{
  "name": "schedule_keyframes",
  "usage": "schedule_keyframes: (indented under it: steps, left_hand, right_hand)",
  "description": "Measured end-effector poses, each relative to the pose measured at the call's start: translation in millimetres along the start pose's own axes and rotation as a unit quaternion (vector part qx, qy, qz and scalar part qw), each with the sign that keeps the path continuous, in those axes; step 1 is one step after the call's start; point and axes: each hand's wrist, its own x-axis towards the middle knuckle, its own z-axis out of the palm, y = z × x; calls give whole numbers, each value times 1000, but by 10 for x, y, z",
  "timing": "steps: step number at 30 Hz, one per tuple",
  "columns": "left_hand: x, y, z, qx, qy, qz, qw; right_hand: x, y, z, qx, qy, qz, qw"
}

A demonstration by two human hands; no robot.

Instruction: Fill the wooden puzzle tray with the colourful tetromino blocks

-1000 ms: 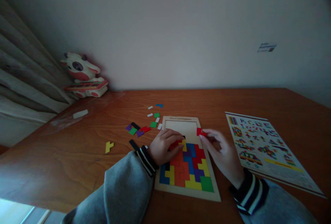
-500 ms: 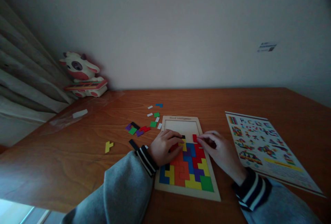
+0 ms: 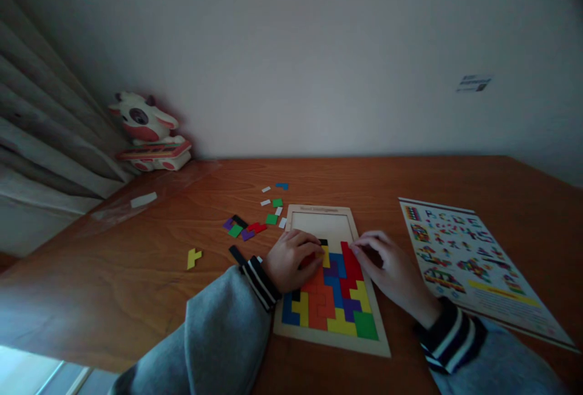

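Note:
A pale wooden puzzle frame [image 3: 334, 346] lies on the table, its lower part filled with coloured block pieces and its top part bare. My left hand [image 3: 294, 260] rests over the frame's left side, fingers bent, fingertips by a yellow piece [image 3: 325, 257] and a black one; what lies under the palm is hidden. At the right edge, my right hand [image 3: 387, 267] has thumb and index finger at a red piece [image 3: 345, 251], which lies against other red pieces in the frame.
Loose coloured and white pieces [image 3: 272, 219] lie left of and behind the frame, with a yellow piece [image 3: 194, 258] farther left. A printed pattern sheet [image 3: 478, 261] lies at the right. A cow toy [image 3: 150, 133] stands at the back left by the curtain.
The red piece under my right fingertips has moved down, closing the gap to the red pieces below. My left hand has stayed on the frame. The view has shifted slightly.

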Motion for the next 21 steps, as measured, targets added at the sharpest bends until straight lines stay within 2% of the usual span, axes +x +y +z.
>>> schedule_keyframes:
  steps: [5,9,11,15,18,21]
  left_hand:
    - [2,-74,-40,34,43,-43,998]
    - [-22,-399,-165,121,92,-124,981]
    - [-61,-595,-284,170,88,-154,969]
    - [-204,-857,-587,224,24,-187,956]
    - [-327,-923,-771,217,-31,-141,965]
    - [-417,-942,-871,195,-55,-116,972]
  right_hand:
    - [-5,6,15,22,10,5,1000]
    - [-11,1,4,31,24,2,999]
    - [-15,7,4,29,25,6,999]
    - [-26,36,21,32,27,14,999]
    - [-29,48,29,36,29,4,999]
    - [-25,35,22,29,32,5,999]
